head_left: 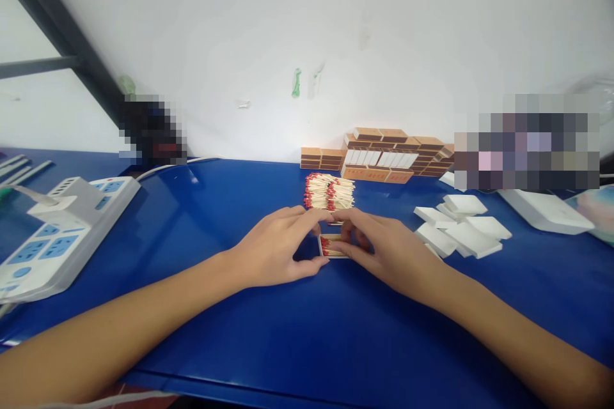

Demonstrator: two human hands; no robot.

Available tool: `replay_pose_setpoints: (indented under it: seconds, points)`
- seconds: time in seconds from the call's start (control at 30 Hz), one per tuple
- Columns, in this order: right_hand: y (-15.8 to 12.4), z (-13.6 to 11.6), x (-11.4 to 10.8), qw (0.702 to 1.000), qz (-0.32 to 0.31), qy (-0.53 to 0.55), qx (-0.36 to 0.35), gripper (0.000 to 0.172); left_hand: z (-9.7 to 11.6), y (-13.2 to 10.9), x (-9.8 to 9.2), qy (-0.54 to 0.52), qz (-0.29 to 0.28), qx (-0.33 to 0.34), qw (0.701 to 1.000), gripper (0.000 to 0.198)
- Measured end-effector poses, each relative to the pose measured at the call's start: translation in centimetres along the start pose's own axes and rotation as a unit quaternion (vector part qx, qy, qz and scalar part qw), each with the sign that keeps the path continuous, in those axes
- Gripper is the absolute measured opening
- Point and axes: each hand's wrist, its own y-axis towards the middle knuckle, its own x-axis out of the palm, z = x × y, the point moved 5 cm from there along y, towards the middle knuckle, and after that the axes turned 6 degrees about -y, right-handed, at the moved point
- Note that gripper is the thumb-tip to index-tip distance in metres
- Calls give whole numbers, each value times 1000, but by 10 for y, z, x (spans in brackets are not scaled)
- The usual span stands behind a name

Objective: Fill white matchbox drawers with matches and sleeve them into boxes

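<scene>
A small white matchbox tray [322, 249] with red-headed matches [328, 245] in it sits on the blue table between my two hands. My left hand [278, 246] curves round the tray's left end, its thumb at the near corner and its index finger reaching past the far side. Over the right part of the tray, my right hand [388, 249] has its thumb on the matches and its other fingers curled in, so that end is hidden. Just beyond my fingertips lies a thick pile of loose matches [330, 192], red heads mostly to the left.
Stacked brown matchboxes [384, 152] stand against the white wall. Several white trays [463, 227] lie heaped right of my right hand, near a larger white box [544, 211]. A white power strip [71, 236] with a plugged cable occupies the left side of the blue table [307, 339].
</scene>
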Motion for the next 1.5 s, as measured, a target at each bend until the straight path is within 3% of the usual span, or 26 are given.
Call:
replay_pose_setpoints:
  seconds: [0.63,0.87,1.27,1.5]
  points:
    - [1,-1,0,999,8,37,-20,27,2,0,-1,2,-7,1,1000,55]
    - [-1,-4,-1,998,23,18,-57,10,1,-1,0,12,-5,5,1000,56]
    - [-1,-6,-3,997,26,32,-70,1,1,0,0,16,-4,6,1000,59]
    - [0,-6,-3,997,28,39,-63,6,1,0,0,20,-4,9,1000,59]
